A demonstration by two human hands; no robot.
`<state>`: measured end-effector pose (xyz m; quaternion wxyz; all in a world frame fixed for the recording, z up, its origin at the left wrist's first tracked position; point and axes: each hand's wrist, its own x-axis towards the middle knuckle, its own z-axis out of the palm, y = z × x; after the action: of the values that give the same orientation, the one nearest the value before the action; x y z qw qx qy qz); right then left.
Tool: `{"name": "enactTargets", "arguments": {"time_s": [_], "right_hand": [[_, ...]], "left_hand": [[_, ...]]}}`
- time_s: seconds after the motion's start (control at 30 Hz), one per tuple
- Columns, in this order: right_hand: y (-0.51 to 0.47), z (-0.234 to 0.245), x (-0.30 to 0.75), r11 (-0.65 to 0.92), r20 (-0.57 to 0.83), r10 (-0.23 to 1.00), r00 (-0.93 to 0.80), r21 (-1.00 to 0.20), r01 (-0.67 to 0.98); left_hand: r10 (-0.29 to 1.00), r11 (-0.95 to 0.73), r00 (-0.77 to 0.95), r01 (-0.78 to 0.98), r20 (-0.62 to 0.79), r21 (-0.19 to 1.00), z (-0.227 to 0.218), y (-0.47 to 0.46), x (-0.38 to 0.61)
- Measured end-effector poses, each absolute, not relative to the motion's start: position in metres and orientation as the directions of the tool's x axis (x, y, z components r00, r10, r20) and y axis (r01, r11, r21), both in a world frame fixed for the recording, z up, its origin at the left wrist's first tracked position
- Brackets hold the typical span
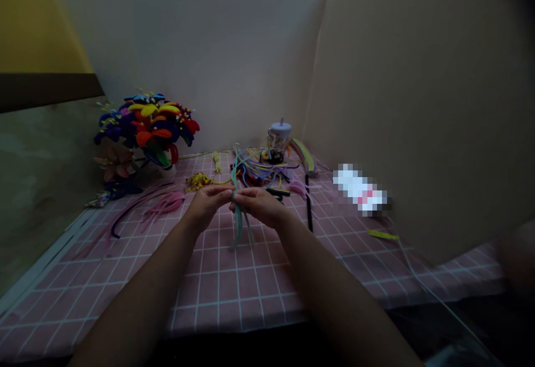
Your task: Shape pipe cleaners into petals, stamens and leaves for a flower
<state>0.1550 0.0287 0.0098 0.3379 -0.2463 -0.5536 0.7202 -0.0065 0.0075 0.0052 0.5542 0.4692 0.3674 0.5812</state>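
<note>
Both my hands meet over the middle of the table, pinching a small bundle of pale green pipe cleaners [238,226] between thumbs and fingers. My left hand [209,202] grips it from the left, and my right hand [259,204] from the right, with the fingertips almost touching. Some strands rise above the fingers and others hang below. Just behind the hands lies a pile of loose lilac, blue and yellow pipe cleaners [263,167]. A heap of small yellow and red pieces [199,181] is beyond my left hand.
A bouquet of colourful fuzzy flowers [152,125] stands at the back left, with pink pipe cleaners [167,202] before it. A lidded cup [279,141] is at the back. Pale panels [188,60] wall the table. A white cable [434,294] crosses the right edge by a yellow strip [382,235].
</note>
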Motion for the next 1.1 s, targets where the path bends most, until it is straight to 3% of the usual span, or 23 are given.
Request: {"name": "enactTargets", "arguments": {"time_s": [0.1,0.2,0.3,0.6,0.77,1.1], "right_hand": [[0.029,0.011,0.155,-0.097,0.042,0.777,-0.628,-0.978,-0.185],[0.028,0.009,0.152,-0.039,0.070,0.796,-0.601,-0.985,-0.166],[0.028,0.004,0.146,-0.105,0.038,0.783,-0.620,-0.975,-0.193],[0.029,-0.007,0.143,-0.281,-0.009,0.667,-0.745,-0.929,-0.241],[0.028,-0.006,0.146,-0.283,-0.058,0.637,-0.768,-0.945,-0.163],[0.024,0.001,0.146,-0.268,-0.179,0.667,-0.723,-0.964,-0.008]], "left_hand": [[0.991,-0.124,0.025,-0.232,0.133,0.965,0.009,0.005,-0.005],[0.975,-0.221,-0.005,-0.028,0.221,0.975,0.011,0.004,-0.005],[0.955,-0.290,-0.037,0.078,0.293,0.954,0.009,0.005,-0.004],[0.973,-0.230,-0.001,-0.013,0.230,0.973,0.011,0.002,0.002],[0.973,-0.204,-0.097,0.072,0.211,0.976,0.011,0.007,-0.007],[0.960,-0.181,-0.218,0.003,0.178,0.983,-0.003,0.023,-0.020]]}}
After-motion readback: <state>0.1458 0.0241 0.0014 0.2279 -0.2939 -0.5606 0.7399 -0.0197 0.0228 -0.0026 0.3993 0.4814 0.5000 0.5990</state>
